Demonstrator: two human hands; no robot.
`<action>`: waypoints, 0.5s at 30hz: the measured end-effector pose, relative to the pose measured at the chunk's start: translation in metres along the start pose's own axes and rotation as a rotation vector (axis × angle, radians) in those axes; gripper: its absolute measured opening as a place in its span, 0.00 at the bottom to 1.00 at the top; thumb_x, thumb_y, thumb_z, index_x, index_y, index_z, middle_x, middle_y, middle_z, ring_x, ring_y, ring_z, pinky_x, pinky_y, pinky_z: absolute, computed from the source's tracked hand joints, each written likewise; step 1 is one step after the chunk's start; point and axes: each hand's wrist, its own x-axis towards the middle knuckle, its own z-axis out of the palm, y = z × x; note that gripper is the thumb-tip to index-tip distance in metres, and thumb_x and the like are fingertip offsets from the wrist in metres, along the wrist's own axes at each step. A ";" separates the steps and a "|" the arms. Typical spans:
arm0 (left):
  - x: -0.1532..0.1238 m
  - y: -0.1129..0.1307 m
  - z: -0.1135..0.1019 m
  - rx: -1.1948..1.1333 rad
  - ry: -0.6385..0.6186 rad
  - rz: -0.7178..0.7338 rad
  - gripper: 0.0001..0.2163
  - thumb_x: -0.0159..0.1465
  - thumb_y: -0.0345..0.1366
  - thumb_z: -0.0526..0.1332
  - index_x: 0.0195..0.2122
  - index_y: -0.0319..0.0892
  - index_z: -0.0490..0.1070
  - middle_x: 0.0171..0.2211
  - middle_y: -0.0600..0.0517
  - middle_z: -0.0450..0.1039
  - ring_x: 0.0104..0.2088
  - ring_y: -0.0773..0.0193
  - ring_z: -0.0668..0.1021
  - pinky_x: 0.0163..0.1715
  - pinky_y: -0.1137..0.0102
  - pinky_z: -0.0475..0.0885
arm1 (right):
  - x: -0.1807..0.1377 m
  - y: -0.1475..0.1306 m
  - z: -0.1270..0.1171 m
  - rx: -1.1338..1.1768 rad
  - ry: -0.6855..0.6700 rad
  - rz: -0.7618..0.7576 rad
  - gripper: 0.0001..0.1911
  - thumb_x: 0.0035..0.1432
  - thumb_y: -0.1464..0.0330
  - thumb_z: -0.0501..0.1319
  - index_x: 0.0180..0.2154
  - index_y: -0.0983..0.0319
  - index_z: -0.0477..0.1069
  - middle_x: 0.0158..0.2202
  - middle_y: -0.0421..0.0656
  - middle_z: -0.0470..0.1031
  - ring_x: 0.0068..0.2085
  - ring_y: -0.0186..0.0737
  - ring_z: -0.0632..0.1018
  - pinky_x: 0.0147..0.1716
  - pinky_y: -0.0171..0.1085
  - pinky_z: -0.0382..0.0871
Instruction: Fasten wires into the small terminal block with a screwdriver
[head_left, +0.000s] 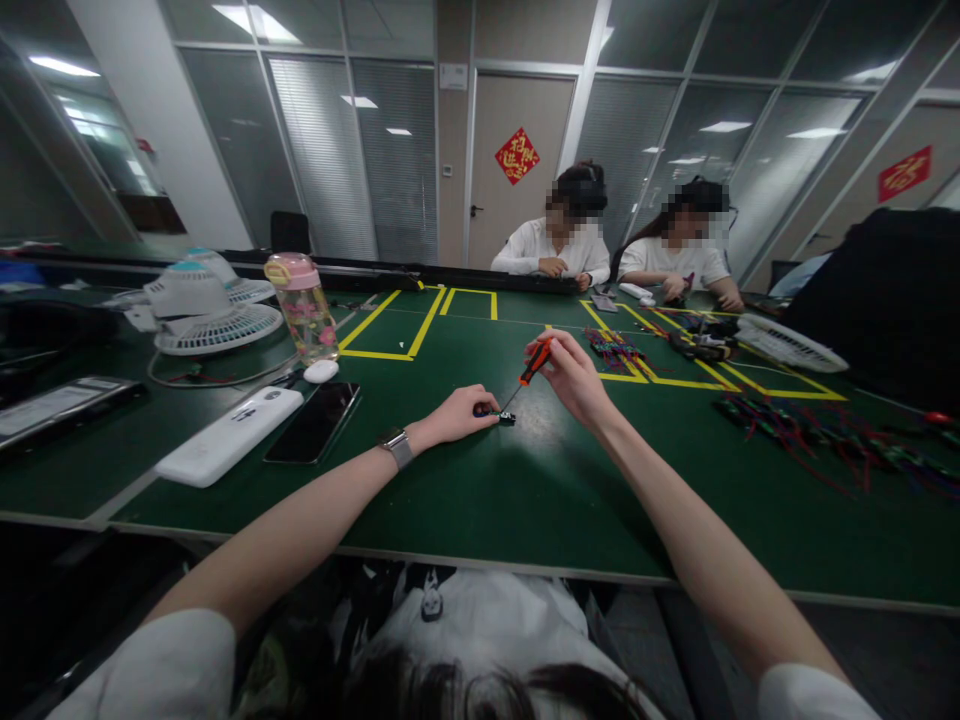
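My right hand (571, 378) is closed round the orange and black handle of a screwdriver (535, 362). Its thin shaft slants down and left to a small dark part with green and white bits (508, 418), which looks like a little circuit board. Whether the tip touches that part or stops just short, I cannot tell. With fingers pinched, my left hand (463, 414) holds the part's left side down on the green table (480, 500). Some of the part is hidden behind those fingers.
Left of my hands lie a black phone (313, 423), a white power bank (232, 435), a pink-lidded bottle (304, 308) and a white fan (214, 310). Bundles of wired boards (615, 348) and more tangled wires (832, 435) lie to the right. Two people sit across the table.
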 end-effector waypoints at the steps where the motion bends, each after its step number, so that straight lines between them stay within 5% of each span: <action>1: 0.000 0.000 0.000 0.000 -0.001 0.003 0.06 0.63 0.36 0.63 0.37 0.40 0.76 0.35 0.51 0.71 0.34 0.64 0.74 0.35 0.71 0.66 | 0.000 0.000 0.000 -0.023 0.005 -0.014 0.11 0.53 0.56 0.68 0.36 0.53 0.75 0.34 0.37 0.75 0.38 0.36 0.75 0.45 0.39 0.71; 9: 0.000 0.001 0.000 -0.004 -0.005 0.000 0.06 0.63 0.35 0.63 0.37 0.39 0.77 0.35 0.51 0.71 0.34 0.64 0.74 0.35 0.71 0.66 | -0.004 -0.005 0.009 0.019 -0.077 0.015 0.13 0.55 0.57 0.67 0.41 0.53 0.75 0.36 0.40 0.77 0.40 0.38 0.77 0.47 0.41 0.71; 15: 0.000 0.001 0.000 0.015 -0.004 -0.008 0.06 0.62 0.35 0.64 0.37 0.39 0.77 0.34 0.51 0.71 0.34 0.64 0.74 0.35 0.71 0.66 | -0.003 -0.002 0.011 0.042 -0.041 0.002 0.12 0.53 0.55 0.67 0.35 0.54 0.74 0.37 0.39 0.76 0.40 0.37 0.76 0.45 0.40 0.72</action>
